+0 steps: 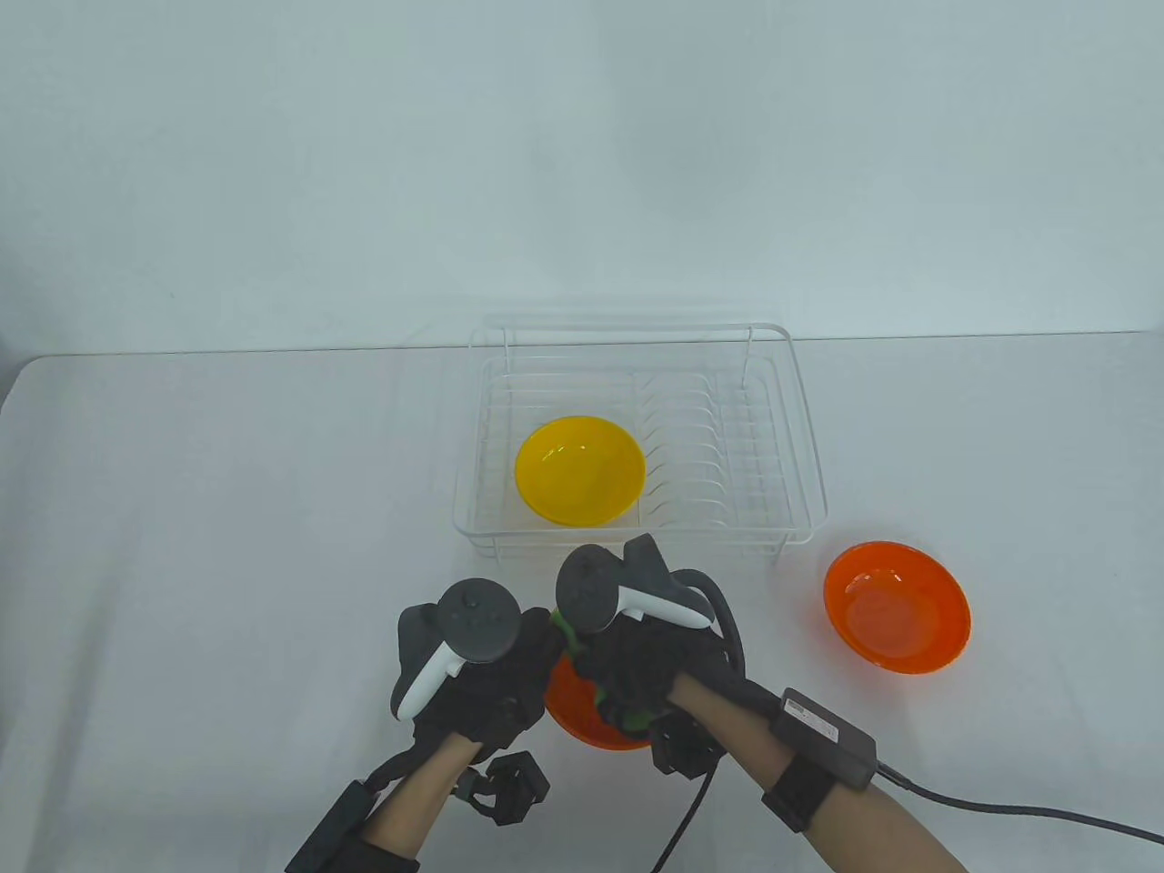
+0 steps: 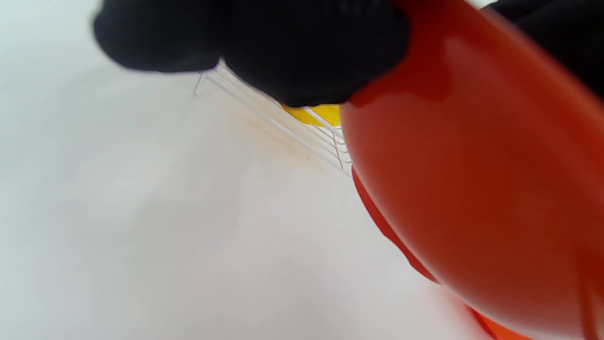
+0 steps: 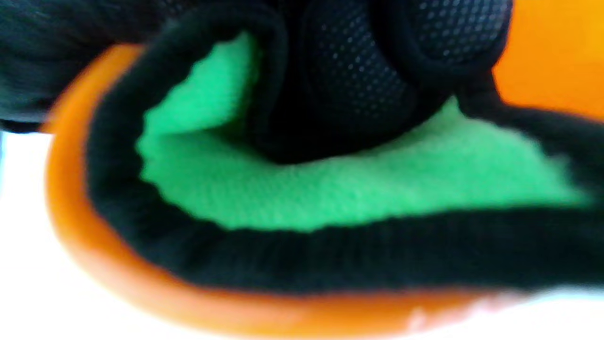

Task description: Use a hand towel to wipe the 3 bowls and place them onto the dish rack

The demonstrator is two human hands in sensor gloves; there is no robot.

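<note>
An orange bowl (image 1: 582, 711) is held up near the table's front edge, mostly hidden by both gloved hands. My left hand (image 1: 496, 677) grips its left rim; its underside (image 2: 472, 179) fills the left wrist view under my fingers (image 2: 302, 52). My right hand (image 1: 627, 677) clutches a green hand towel (image 1: 568, 632) and presses it inside that bowl; the towel (image 3: 330, 189) lies against the orange rim (image 3: 85, 226). A yellow bowl (image 1: 580, 470) sits upright in the left half of the white wire dish rack (image 1: 809, 455). A second orange bowl (image 1: 897, 607) rests on the table right of the rack.
The rack's right half holds bare plate slots (image 1: 700, 446). A black cable (image 1: 1018, 805) trails from my right wrist toward the bottom right corner. The white table (image 1: 227, 546) spreads left of the hands.
</note>
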